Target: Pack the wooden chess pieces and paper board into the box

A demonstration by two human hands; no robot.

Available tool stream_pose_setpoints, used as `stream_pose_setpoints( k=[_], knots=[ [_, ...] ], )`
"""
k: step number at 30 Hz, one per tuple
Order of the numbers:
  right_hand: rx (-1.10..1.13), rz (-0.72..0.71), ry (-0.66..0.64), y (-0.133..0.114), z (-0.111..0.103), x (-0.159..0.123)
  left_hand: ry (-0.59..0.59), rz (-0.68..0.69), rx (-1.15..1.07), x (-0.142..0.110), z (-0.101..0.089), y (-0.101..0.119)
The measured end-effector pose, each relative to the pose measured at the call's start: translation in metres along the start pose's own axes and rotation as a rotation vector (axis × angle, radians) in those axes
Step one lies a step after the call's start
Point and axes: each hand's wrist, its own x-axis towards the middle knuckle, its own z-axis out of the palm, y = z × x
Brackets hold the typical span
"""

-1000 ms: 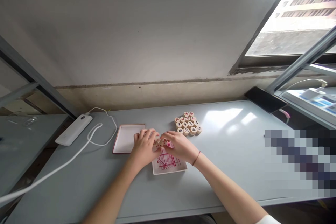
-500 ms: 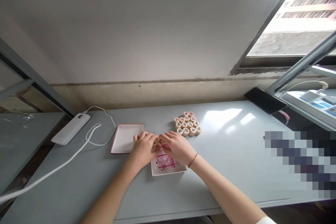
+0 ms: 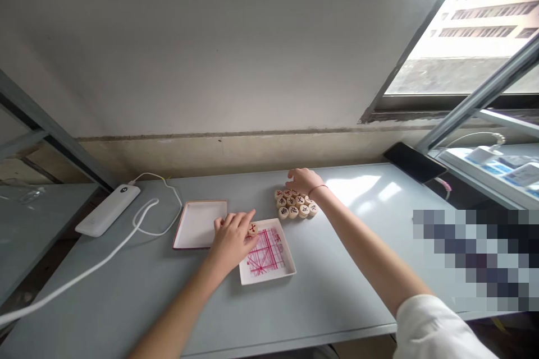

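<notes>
Desk [image 3: 332, 291] against the wall [image 3: 210, 56] bears round pieces [image 3: 293, 211], window [image 3: 471, 39] at right

A lane is left on the grey tabletop [image 3: 323, 272] between the white, shallow, square box [image 3: 269, 280] and the bare right forearm [image 3: 357, 239], closed off beyond by round, pale wooden discs [image 3: 293, 212]. The box's far-left corner is blocked by the left hand [image 3: 231, 235]; clearance under the right hand [image 3: 305, 180] cannot be judged.

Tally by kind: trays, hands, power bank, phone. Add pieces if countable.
Trays: 2 (plain tray, red-lined tray)
Hands: 2 (left hand, right hand)
Power bank: 1
Phone: 1
Total: 6, without pieces; they're partly hidden, so no sure count.
</notes>
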Motion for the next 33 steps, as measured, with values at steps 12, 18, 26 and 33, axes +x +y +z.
stream_pose_setpoints(
  k=[12, 18, 26, 33],
  knots=[
    [0.229, -0.141, 0.177, -0.016, -0.010, -0.013, 0.129, 0.030, -0.062, 0.003, -0.008, -0.003],
    [1.008, -0.406, -0.073, -0.053, 0.004, -0.086, 0.122, 0.157, -0.179, 0.023, -0.022, 0.008],
    [1.310, -0.331, -0.135, -0.039, 0.030, -0.091, 0.112, 0.083, -0.342, 0.025, -0.014, 0.016],
    [1.218, -0.269, -0.045, -0.030, 0.025, -0.093, -0.015, 0.093, -0.227, 0.012, 0.000, 0.027]
  ],
)
